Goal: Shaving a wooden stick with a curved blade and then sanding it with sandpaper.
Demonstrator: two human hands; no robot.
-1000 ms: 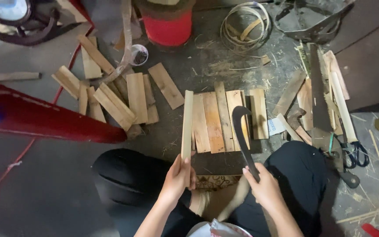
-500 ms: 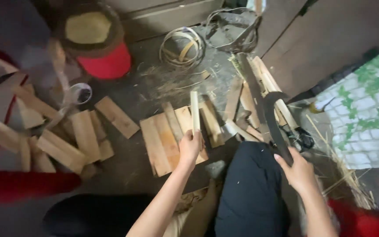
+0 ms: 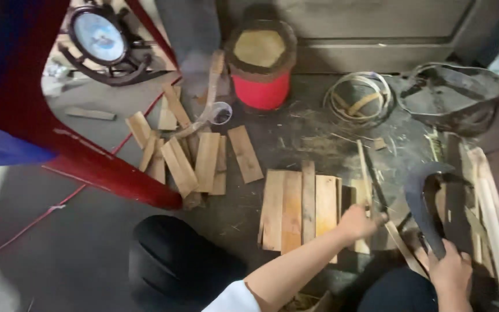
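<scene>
Two hands busy: my left hand (image 3: 358,222) pinches a thin pale wooden strip (image 3: 366,176) upright; my right hand (image 3: 450,271) grips a dark curved-bladed knife (image 3: 420,202) beside flat wooden slats (image 3: 298,208).

Pale tan wooden slats (image 3: 298,211) lie just left of the left hand (image 3: 358,222). The right hand (image 3: 450,271) grips a dark grey curved blade (image 3: 420,202). Far above the hands stands a red bucket (image 3: 261,89); the floor (image 3: 295,136) is dull grey.

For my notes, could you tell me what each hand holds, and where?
Left hand grips a thin wooden strip at its lower end; right hand holds a curved knife by its handle.
</scene>
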